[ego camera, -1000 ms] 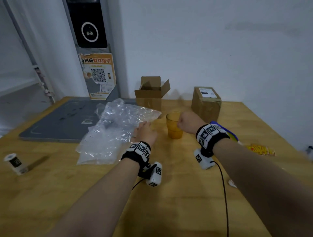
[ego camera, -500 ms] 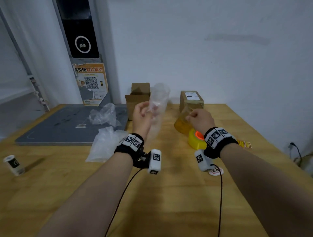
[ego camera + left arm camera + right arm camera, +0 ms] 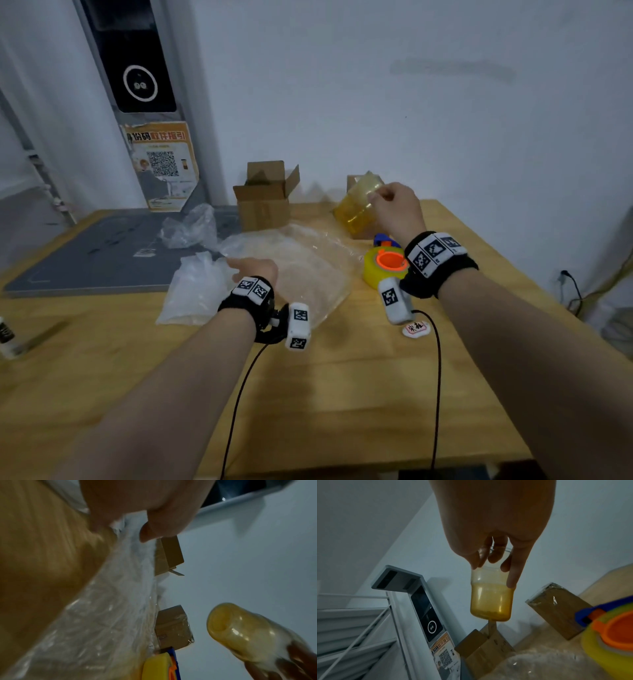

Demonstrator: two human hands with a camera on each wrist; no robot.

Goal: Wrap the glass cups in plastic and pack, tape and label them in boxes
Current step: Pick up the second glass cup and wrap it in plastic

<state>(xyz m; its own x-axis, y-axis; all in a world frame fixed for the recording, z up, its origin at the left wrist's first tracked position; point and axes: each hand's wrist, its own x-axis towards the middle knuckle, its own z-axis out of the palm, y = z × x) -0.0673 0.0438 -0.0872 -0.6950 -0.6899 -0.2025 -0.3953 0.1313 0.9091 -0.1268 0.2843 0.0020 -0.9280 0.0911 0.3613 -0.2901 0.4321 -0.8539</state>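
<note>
An amber glass cup (image 3: 354, 207) hangs tilted in the air above the back of the wooden table (image 3: 342, 394). My right hand (image 3: 385, 198) grips it at the rim; in the right wrist view some fingers (image 3: 511, 577) lie along the outside of the cup (image 3: 491, 600) and others reach inside. A clear plastic sheet (image 3: 308, 270) lies spread on the table. My left hand (image 3: 251, 269) rests on its left part, thumb and a finger (image 3: 150, 532) pinching the plastic sheet (image 3: 111, 615). An open cardboard box (image 3: 265, 202) stands behind the sheet.
A taped box (image 3: 556, 611) stands at the back right, mostly hidden behind the cup in the head view. A yellow tape dispenser (image 3: 385, 269) sits right of the sheet, with a sticker label (image 3: 415, 329) nearer me. More plastic (image 3: 195, 291) and a grey mat (image 3: 102, 253) lie to the left.
My left hand has brought the plastic down from the air and spread it on the table. My right hand has lifted the cup off the table and tilted it.
</note>
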